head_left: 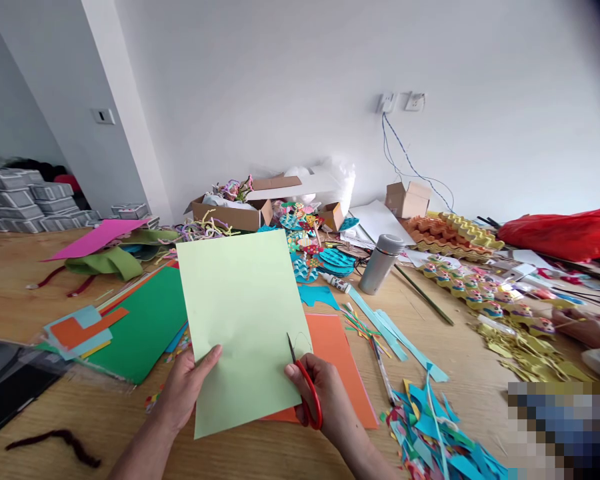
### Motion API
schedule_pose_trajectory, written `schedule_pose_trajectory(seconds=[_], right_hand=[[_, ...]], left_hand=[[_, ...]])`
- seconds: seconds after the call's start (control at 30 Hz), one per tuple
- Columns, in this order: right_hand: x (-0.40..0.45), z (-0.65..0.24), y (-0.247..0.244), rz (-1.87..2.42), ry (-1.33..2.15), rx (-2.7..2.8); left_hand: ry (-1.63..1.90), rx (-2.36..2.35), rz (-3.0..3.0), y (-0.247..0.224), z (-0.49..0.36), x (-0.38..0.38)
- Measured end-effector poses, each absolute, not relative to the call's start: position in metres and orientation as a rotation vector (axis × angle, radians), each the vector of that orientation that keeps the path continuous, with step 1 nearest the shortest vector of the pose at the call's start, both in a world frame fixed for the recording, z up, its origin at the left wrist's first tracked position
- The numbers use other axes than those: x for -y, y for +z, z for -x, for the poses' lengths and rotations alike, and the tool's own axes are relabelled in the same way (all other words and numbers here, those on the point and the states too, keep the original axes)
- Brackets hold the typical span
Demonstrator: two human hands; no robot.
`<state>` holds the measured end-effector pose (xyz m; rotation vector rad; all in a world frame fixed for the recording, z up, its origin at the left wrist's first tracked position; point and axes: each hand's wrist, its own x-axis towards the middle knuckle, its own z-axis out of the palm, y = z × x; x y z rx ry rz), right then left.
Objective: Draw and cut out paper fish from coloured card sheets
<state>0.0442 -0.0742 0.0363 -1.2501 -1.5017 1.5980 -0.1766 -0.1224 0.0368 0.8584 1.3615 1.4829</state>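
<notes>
A light green sheet of paper [243, 313] is held up above the table, tilted toward the camera. My left hand [187, 383] pinches its lower left edge, thumb on the front. Around the red-handled scissors [316, 403] my right hand [325, 393] is closed at the sheet's lower right edge. The dark blade tip points up over the paper, beside a faint curved pencil outline. Behind the sheet lies orange paper [337, 367], partly hidden.
Green paper [143, 327] lies left on the wooden table [260, 460]. Blue scraps [445, 433] pile at the lower right. A grey bottle [381, 265] stands beyond the sheet. Cardboard boxes [233, 215] line the wall. Another person's hand [583, 327] shows at the right edge.
</notes>
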Motion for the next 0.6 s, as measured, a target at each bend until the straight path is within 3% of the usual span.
schedule_pose_trajectory(seconds=[0.37,0.6], right_hand=[[0.068,-0.061,0.061,1.052,1.719,1.780],[0.060,-0.088,0.084,1.020,1.461,1.908]], left_hand=[[1.565,-1.272,-0.746,0.040,0.184,0.124],[1.565,-1.244,-0.776,0.048,0.197,0.132]])
